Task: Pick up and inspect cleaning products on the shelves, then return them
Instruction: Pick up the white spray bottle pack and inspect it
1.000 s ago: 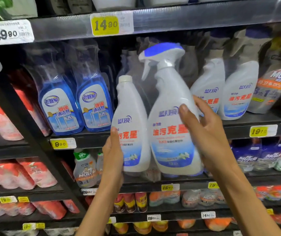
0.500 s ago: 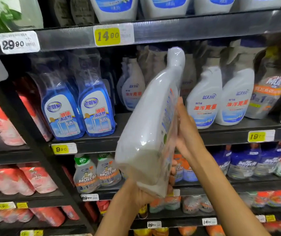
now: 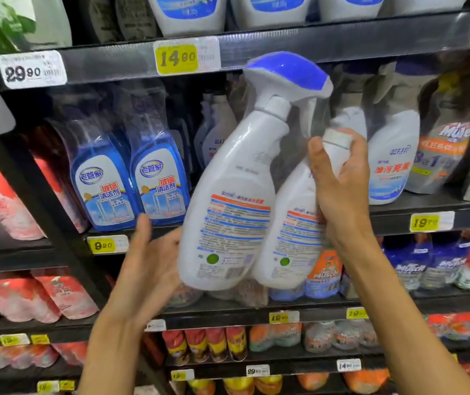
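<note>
On the shelf [image 3: 256,47] at left stand two blue glass-cleaner bottles [image 3: 131,183] above a yellow 9.90 price tag [image 3: 103,245]. The left hand [image 3: 148,269] is spread, fingers straight, against the lower side of the shrink-wrapped twin pack [image 3: 236,212], held tilted before the shelves with its back labels facing the camera. The right hand [image 3: 339,192] curls round the refill bottle [image 3: 293,240] of the pack, just below its cap.

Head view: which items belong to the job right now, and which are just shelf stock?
In the job:
twin pack (spray bottle plus refill, back labels facing the camera)
right hand, gripping the refill side
left hand, open at the pack's lower left

Just shelf stock:
blue bottles
white sprayers
red pouches
price tag
</note>
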